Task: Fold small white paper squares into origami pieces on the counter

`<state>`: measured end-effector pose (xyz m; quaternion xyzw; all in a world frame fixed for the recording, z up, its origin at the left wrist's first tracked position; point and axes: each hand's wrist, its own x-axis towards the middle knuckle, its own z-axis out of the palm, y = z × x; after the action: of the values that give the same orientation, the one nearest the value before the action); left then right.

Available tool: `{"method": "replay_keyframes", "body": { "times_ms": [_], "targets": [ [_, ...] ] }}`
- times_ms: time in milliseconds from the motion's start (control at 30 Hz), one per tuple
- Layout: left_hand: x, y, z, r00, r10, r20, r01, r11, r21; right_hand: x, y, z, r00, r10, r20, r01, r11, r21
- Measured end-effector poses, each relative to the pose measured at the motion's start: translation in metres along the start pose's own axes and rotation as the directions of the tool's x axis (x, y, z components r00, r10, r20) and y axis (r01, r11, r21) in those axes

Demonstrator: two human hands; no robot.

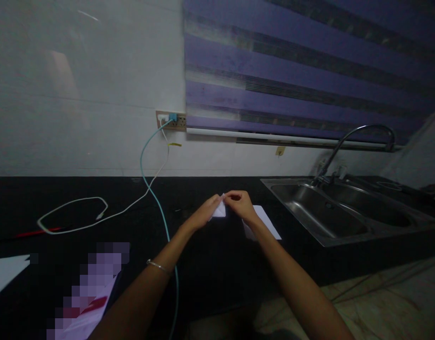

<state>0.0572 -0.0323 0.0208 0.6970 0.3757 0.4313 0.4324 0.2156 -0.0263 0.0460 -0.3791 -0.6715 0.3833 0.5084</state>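
Observation:
Between my two hands a small white folded paper [219,210] is held just above or on the black countertop; its top comes to a point. My left hand [205,210] is closed on the paper's left side, with a bracelet on that wrist. My right hand [240,204] pinches the paper near its upper tip, thumb and forefinger together. Under and beside my right wrist lies another white sheet of paper [266,222], flat on the counter and partly hidden by the forearm.
A stainless double sink [291,200] with a curved faucet [339,144] is at right. A teal cable [157,200] runs from the wall outlet [182,121] past my left forearm. A white cable [70,200], a red pen-like item [29,233] and more paper [6,274] lie left.

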Motion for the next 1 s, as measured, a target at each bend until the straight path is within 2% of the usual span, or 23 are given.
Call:
{"method": "replay_keyframes", "body": {
  "times_ms": [133, 333, 400, 467, 533, 633, 867, 1000],
  "targets": [
    [0.000, -0.002, 0.003, 0.998, 0.043, -0.055, -0.035, 0.991, 0.127, -0.001, -0.003, 0.005, 0.997, -0.014, -0.079, 0.016, 1.000, 0.019],
    [0.000, 0.000, 0.002, 0.982, 0.068, -0.176, -0.023, 0.969, 0.248, -0.002, -0.002, 0.007, 0.993, -0.059, -0.100, 0.068, 0.993, 0.095],
    [-0.001, 0.002, 0.002, 0.973, 0.094, -0.209, -0.031, 0.958, 0.287, -0.004, -0.004, 0.007, 0.982, -0.107, -0.154, 0.113, 0.993, 0.031],
    [-0.001, 0.003, 0.002, 0.968, 0.116, -0.222, -0.042, 0.948, 0.315, -0.006, -0.008, 0.007, 0.963, -0.201, -0.181, 0.183, 0.977, -0.113],
    [-0.001, 0.003, 0.002, 0.964, 0.130, -0.231, -0.046, 0.940, 0.339, -0.009, -0.011, 0.008, 0.942, -0.289, -0.172, 0.244, 0.939, -0.244],
    [-0.002, 0.003, 0.004, 0.959, 0.128, -0.251, -0.024, 0.924, 0.381, -0.011, -0.011, 0.010, 0.922, -0.353, -0.162, 0.288, 0.901, -0.324],
    [-0.004, 0.006, 0.007, 0.977, 0.059, -0.207, 0.048, 0.879, 0.474, -0.007, -0.005, 0.013, 0.941, -0.306, -0.142, 0.271, 0.937, -0.219],
    [-0.007, 0.009, 0.006, 0.971, 0.057, -0.231, 0.074, 0.851, 0.520, -0.004, -0.002, 0.013, 0.969, -0.194, -0.150, 0.185, 0.980, -0.074]
  ]
}}
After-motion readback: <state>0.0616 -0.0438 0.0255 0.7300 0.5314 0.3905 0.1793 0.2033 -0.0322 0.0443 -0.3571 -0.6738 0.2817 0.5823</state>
